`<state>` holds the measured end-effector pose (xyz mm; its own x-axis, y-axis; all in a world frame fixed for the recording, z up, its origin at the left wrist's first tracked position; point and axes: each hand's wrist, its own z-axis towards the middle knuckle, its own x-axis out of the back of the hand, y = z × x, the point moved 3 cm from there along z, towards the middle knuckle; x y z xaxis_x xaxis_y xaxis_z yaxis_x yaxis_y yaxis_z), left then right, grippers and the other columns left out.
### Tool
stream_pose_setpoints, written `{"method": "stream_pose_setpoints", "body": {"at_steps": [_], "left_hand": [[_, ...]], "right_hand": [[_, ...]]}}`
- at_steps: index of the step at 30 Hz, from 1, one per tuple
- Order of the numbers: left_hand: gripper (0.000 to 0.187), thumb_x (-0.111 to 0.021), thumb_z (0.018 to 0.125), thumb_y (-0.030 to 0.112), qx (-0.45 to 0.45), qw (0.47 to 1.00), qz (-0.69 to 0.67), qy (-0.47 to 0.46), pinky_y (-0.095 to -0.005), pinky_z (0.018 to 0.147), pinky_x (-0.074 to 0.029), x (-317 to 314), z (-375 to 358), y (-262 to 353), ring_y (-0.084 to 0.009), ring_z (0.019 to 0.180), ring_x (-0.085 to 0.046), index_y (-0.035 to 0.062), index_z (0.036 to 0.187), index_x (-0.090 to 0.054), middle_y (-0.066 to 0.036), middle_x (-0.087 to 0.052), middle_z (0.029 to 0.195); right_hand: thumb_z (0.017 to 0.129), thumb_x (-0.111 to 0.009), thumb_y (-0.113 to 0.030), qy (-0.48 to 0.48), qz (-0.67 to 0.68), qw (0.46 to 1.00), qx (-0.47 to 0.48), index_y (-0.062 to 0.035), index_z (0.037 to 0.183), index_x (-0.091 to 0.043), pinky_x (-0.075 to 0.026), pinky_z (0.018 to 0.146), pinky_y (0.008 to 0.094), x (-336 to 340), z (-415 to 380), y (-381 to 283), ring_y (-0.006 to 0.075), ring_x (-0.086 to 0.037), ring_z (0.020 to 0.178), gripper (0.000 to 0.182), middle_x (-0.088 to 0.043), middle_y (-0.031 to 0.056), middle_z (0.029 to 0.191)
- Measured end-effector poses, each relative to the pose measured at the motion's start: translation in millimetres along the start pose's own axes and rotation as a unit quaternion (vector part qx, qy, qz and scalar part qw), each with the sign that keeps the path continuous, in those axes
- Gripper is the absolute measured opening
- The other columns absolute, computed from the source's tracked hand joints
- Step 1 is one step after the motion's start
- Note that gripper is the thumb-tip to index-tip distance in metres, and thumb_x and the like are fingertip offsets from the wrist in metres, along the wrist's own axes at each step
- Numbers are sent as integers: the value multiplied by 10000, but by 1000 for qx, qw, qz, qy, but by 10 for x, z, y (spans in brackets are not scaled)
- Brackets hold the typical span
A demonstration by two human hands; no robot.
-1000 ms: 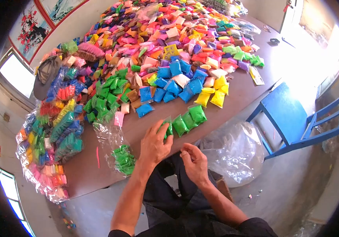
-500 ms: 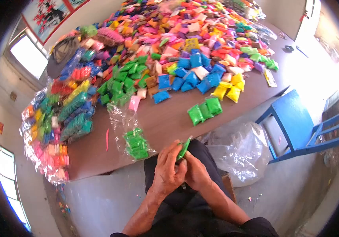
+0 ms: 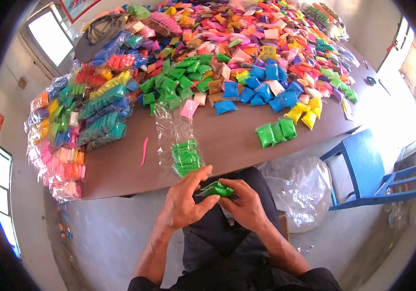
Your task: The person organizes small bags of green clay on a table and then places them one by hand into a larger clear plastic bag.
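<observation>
Above my lap, my right hand (image 3: 245, 202) grips small green packets (image 3: 217, 189) at their right end. My left hand (image 3: 187, 196) has its fingers raised and spread, its thumb by the packets' left end. Just beyond my left hand, a clear plastic bag (image 3: 185, 157) with several green packets lies near the table's front edge. Further right, a group of green packets (image 3: 276, 132) rests side by side on the table. A pink packet (image 3: 188, 109) touches the clear bag's far end.
A large heap of colourful packets (image 3: 237, 34) covers the back of the brown table (image 3: 120, 179). Bagged packets (image 3: 103, 128) line its left side. A blue chair (image 3: 363, 157) and a big clear plastic bag (image 3: 297, 189) are at the right. A pink strip (image 3: 144, 151) lies at the left.
My left hand has opened and shifted left. The packets, upright between both hands before, now lie flatter in my right hand. The view has turned, so the table appears shifted.
</observation>
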<state>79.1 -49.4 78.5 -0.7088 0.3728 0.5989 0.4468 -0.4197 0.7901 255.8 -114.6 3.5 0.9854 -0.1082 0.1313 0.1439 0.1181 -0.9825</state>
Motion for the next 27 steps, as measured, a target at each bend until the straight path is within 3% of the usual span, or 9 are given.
{"method": "stream_pose_setpoints", "body": {"at_steps": [2,5,8,12,14,18,20,23,27], "left_hand": [[724,-860,866,207,6,999,10,-49,-428,968,-595,66,-9,-168,-305,1184,-725,97,1516,-561,-177,-735,1307],[682,-856,834,156,53,996,13,-70,-433,944,-600,187,-32,-130,-336,1133,-743,100,1465,-604,-175,-761,1235],[603,-824,830,128,-11,989,137,-56,-468,923,-593,324,-42,-48,-378,1107,-726,83,1405,-647,-165,-751,1211],[502,-829,810,134,-37,979,201,-26,-456,880,-599,465,-45,-7,-371,1037,-730,64,1289,-694,-148,-755,1156],[442,-833,819,134,-44,979,200,-13,-445,861,-603,565,-54,-37,-359,1005,-735,51,1234,-706,-151,-756,1114],[344,-813,843,110,64,984,127,105,-431,821,-588,951,124,-380,-338,980,-740,29,1163,-717,-172,-753,1059],[310,-800,852,98,92,978,112,150,-433,809,-577,1132,325,-605,-331,974,-741,22,1142,-719,-181,-752,1046],[319,-791,846,108,26,974,156,161,-440,799,-563,1117,614,-935,-348,944,-731,21,1143,-716,-188,-749,1042],[315,-794,844,128,40,966,200,158,-429,788,-561,1032,891,-1129,-342,908,-722,16,1129,-722,-191,-747,1030]], "right_hand": [[902,-819,-25,-10,-56,998,25,-11,1474,-575,-632,742,339,14,66,-156,253,-745,1023,622,-699,142,1265],[863,-838,-10,-32,-92,995,34,-21,1484,-555,-632,755,368,-13,157,-302,303,-749,1023,682,-693,172,1258],[847,-840,-7,-58,-108,991,61,-24,1492,-538,-630,802,404,-91,251,-354,361,-741,1035,713,-688,195,1262],[836,-837,-11,-77,-131,981,116,-20,1486,-539,-609,917,446,-231,384,-406,443,-706,1107,715,-670,229,1310],[838,-846,-37,-76,-129,980,133,-15,1474,-552,-595,961,449,-289,462,-468,442,-687,1168,701,-652,248,1343],[856,-855,-118,-6,-153,978,139,9,1445,-575,-583,996,444,-275,735,-455,436,-657,1238,665,-627,270,1381],[929,-805,-214,14,-125,988,87,38,1436,-577,-580,989,431,-268,918,-237,404,-664,1241,609,-628,263,1392],[1015,-713,-258,36,-54,998,17,59,1444,-567,-571,986,422,-325,1193,62,364,-700,1192,553,-650,257,1379],[1044,-657,-276,23,-16,999,-46,57,1437,-576,-559,1003,425,-444,1519,379,364,-708,1193,522,-685,269,1336]]}}
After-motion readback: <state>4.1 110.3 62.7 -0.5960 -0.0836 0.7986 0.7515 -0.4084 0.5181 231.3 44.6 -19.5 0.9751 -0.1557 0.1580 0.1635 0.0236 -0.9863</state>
